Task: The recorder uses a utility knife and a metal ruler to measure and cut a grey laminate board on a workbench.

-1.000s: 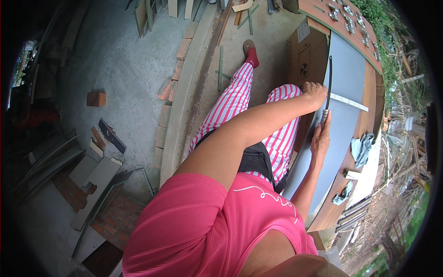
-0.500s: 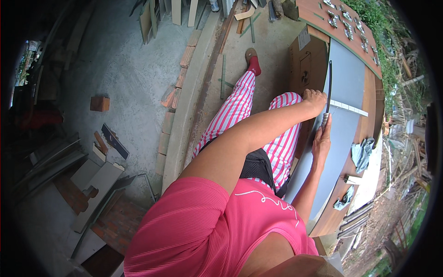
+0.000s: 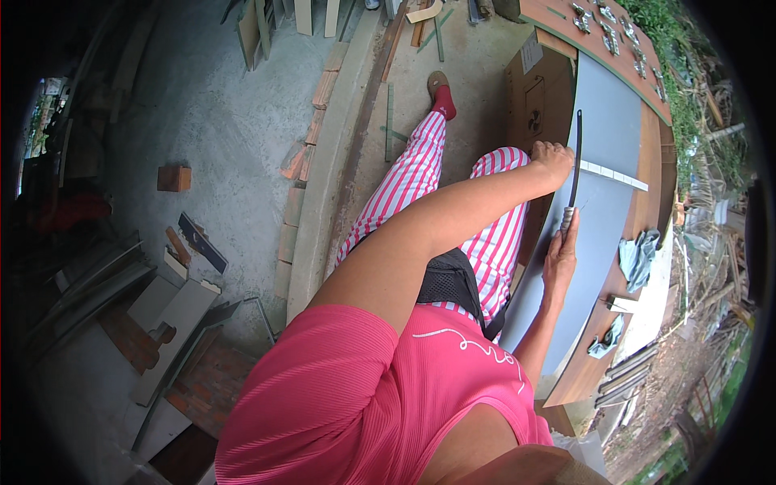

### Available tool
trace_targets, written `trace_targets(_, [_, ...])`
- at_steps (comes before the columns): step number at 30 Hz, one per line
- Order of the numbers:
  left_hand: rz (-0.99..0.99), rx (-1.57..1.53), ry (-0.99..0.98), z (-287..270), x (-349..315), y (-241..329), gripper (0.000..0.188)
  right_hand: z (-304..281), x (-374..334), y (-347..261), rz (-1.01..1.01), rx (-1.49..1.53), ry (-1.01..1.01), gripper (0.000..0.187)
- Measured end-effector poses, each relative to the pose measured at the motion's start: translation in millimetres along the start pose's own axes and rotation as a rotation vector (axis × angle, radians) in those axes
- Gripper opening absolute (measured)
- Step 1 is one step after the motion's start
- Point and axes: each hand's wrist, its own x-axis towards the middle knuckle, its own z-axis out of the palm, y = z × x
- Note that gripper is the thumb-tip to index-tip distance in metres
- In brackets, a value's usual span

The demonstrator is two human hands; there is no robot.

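Note:
My right hand is closed around the ribbed grey handle of a thin hand saw. Its long, narrow black blade points away from me, crossing the near end of a white strip marked with evenly spaced lines. The strip lies across a blue-grey panel. My left hand is at the panel's left edge, just left of the blade. Its fingers are curled in line with the strip, apparently gripping its end, though the fingers hide the hold itself.
A brown board lies under the panel, with crumpled blue-grey cloths on it. Metal hinges sit on a reddish-brown board at the far right. A cardboard box stands by my knee. Bricks line a step at left.
The saw has slid back toward me across the strip, with my right hand. My left hand has stayed at the strip's end. The whole view has shifted slightly.

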Motion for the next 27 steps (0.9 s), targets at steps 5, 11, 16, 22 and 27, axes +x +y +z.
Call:
trace_targets(5, [-0.001, 0.015, -0.023, -3.7, -3.7, 5.5, 0.027, 6.0, 28.9, -5.5, -0.032, -0.017, 0.028, 0.055])
trace_targets(11, [-0.015, 0.001, -0.033, -1.4, -0.6, 0.4, 0.029, -0.6, -5.4, 1.3, 0.011, -0.015, -0.013, 0.055])
trace_targets(16, [-0.013, -0.005, -0.051, -1.3, 0.0, 0.9, 0.029, -0.1, -18.2, 10.1, 0.014, 0.000, 0.001, 0.055])
trace_targets(22, [-0.023, -0.030, -0.010, 1.7, 0.3, 3.3, 0.030, 5.4, 14.6, -8.1, 0.035, 0.015, -0.011, 0.055])
trace_targets(27, [-0.012, 0.022, -0.028, 1.4, -1.5, 4.3, 0.032, 2.9, 14.2, -9.6, 0.097, 0.033, -0.048, 0.056])
